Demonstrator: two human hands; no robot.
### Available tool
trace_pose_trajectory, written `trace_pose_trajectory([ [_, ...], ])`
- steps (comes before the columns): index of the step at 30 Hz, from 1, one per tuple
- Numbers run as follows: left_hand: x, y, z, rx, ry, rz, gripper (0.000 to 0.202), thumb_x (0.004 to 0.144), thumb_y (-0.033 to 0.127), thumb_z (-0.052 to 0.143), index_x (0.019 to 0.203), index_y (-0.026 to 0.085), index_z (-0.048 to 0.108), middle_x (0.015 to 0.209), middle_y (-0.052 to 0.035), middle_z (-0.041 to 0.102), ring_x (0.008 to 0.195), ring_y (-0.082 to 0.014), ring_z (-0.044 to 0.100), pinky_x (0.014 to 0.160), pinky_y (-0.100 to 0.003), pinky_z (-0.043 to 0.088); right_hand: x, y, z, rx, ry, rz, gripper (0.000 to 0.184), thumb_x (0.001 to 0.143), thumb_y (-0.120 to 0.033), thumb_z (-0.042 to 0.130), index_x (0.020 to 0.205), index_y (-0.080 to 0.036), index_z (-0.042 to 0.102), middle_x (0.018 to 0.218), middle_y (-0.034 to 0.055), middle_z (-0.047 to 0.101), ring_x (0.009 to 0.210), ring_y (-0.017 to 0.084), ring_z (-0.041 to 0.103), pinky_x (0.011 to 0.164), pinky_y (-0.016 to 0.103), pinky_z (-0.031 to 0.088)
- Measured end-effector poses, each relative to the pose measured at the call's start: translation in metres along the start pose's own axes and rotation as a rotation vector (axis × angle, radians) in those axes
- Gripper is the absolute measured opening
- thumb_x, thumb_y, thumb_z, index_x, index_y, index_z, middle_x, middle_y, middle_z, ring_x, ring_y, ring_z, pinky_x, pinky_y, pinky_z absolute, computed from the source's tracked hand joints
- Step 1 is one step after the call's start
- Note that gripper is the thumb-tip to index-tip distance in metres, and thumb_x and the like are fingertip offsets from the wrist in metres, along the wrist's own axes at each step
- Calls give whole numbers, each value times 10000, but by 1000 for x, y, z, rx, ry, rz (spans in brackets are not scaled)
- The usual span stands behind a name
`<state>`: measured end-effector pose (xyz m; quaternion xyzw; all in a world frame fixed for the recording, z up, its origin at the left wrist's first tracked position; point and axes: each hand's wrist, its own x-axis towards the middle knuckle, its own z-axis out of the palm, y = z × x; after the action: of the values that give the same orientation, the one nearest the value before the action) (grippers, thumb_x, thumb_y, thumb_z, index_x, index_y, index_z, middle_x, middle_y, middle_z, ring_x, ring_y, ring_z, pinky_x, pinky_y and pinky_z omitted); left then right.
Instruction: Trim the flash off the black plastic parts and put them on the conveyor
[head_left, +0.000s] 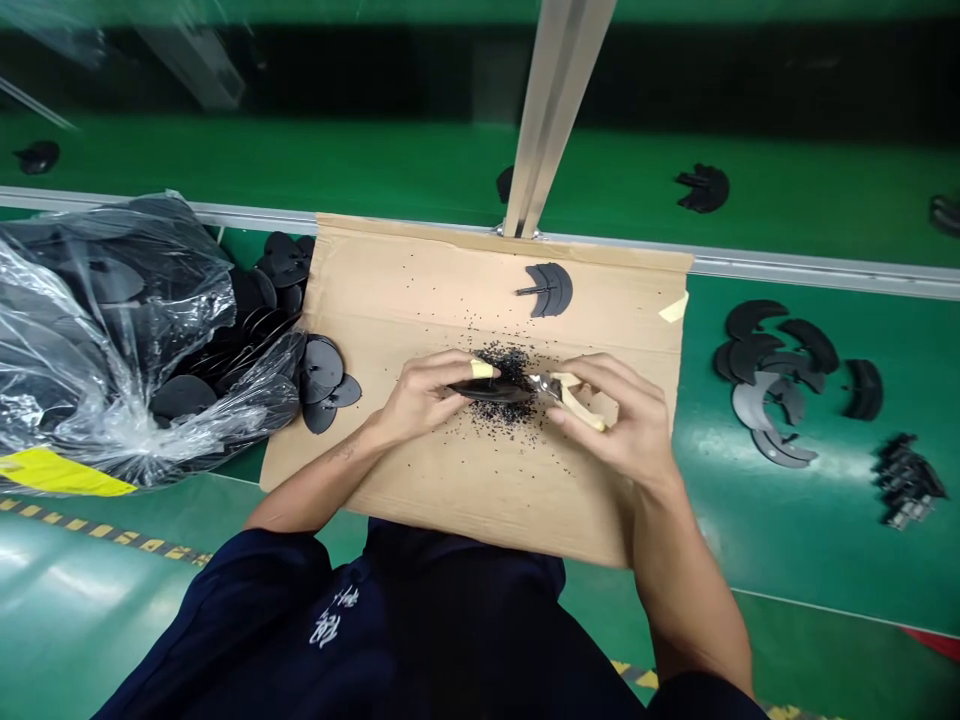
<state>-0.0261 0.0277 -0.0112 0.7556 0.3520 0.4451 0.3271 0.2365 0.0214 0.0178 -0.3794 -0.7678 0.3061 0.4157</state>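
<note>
My left hand [426, 396] is closed on the edge of a thin black plastic disc [486, 390], held nearly edge-on above the cardboard. Yellow tape is wrapped round one of its fingers. In my right hand [626, 415] are nippers [577, 398] with cream-coloured handles. Their metal jaws meet or nearly meet the disc's right edge; whether they are cutting cannot be made out. Beneath both hands lies a pile of small black plastic bits [506, 412], scattered outward over the cardboard sheet [450, 490].
A curved black part [550, 290] lies toward the cardboard's back. At left, a clear plastic bag [112, 330] spills several black discs [322, 365]. Curved black pieces [772, 375] and a small dark heap [907, 480] lie on the green table at right. A metal post [551, 120] rises behind.
</note>
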Motion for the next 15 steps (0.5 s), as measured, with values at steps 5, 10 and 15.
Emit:
trace_pose_trajectory([
  [5, 0, 5, 0, -55, -16, 27, 270, 947, 203, 718, 1214, 229, 757, 1030, -66, 774, 914, -123, 731, 777, -235, 605, -1, 10, -2, -230, -92, -56, 384, 894, -328, 752, 1258, -223, 689, 1119, 89, 770, 965, 228, 724, 830, 409, 600],
  [10, 1, 6, -1, -68, -50, 43, 297, 962, 214, 701, 1253, 252, 742, 1050, -68, 776, 916, -128, 733, 772, -242, 608, -3, 10, 4, -310, -108, -140, 410, 912, -343, 739, 1287, -203, 654, 1127, 100, 769, 967, 223, 729, 798, 383, 596],
  [15, 1, 5, -1, -55, -72, 63, 306, 966, 210, 693, 1267, 247, 736, 1045, -70, 772, 891, -123, 730, 760, -239, 609, -4, 10, 3, -381, -108, -173, 418, 936, -333, 716, 1330, -218, 637, 1134, 88, 773, 941, 210, 727, 764, 361, 586],
])
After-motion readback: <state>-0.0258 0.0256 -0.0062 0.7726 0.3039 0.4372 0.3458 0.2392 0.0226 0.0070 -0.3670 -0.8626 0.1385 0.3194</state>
